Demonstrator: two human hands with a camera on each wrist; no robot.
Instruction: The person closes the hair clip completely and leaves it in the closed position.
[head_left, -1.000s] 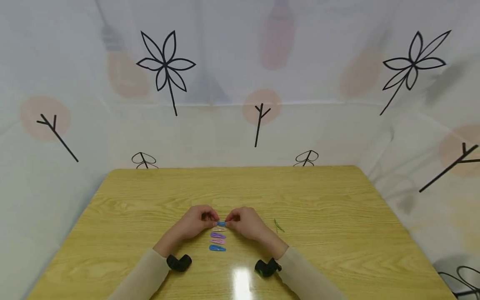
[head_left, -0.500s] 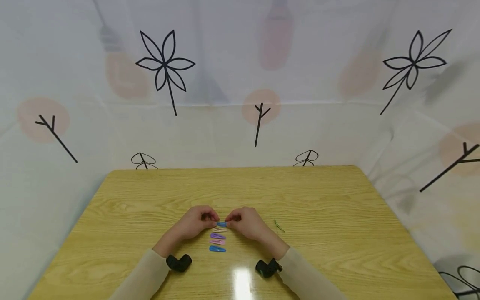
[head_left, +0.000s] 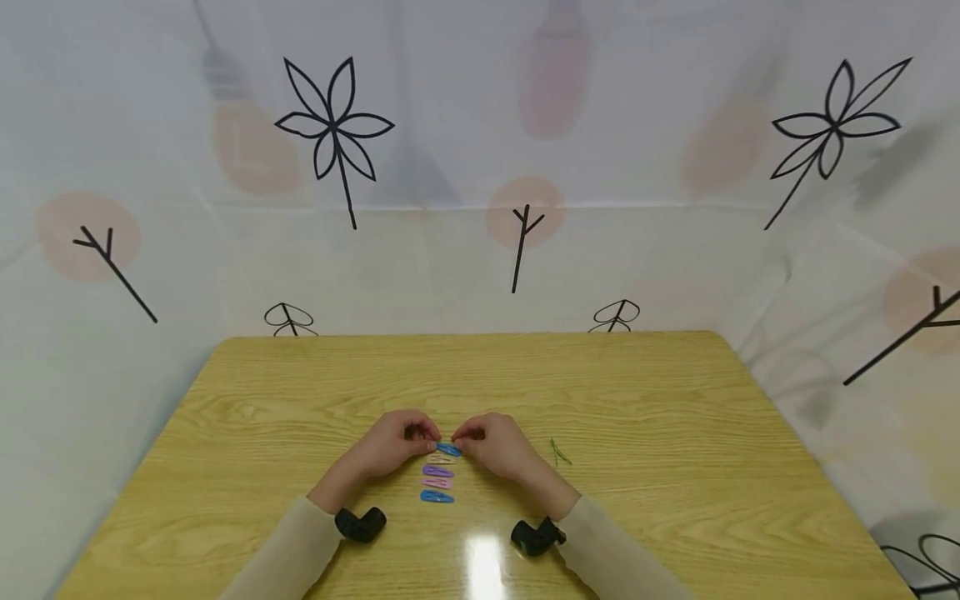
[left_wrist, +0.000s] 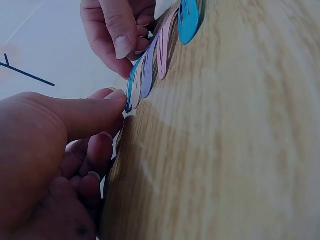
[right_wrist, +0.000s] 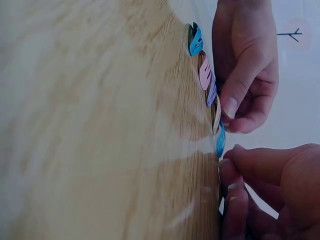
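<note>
A blue snap hair clip lies slanted at the far end of a column of clips, between my two hands. My left hand pinches its left end between thumb and fingertip. At its other end is my right hand, thumb and forefinger close together with the tips right at the clip's wide end; whether they grip it I cannot tell. Closer to me lie a beige clip, a purple clip, a pink clip and another blue clip.
Two thin green hairpins lie right of my right hand on the wooden table. A printed cloth hangs behind the table and along its sides. Black wrist cameras sit on both wrists.
The far blue clip has turned from straight across to slanted, its right end nearer to me. More of it shows between my fingers. The other clips keep their order.
</note>
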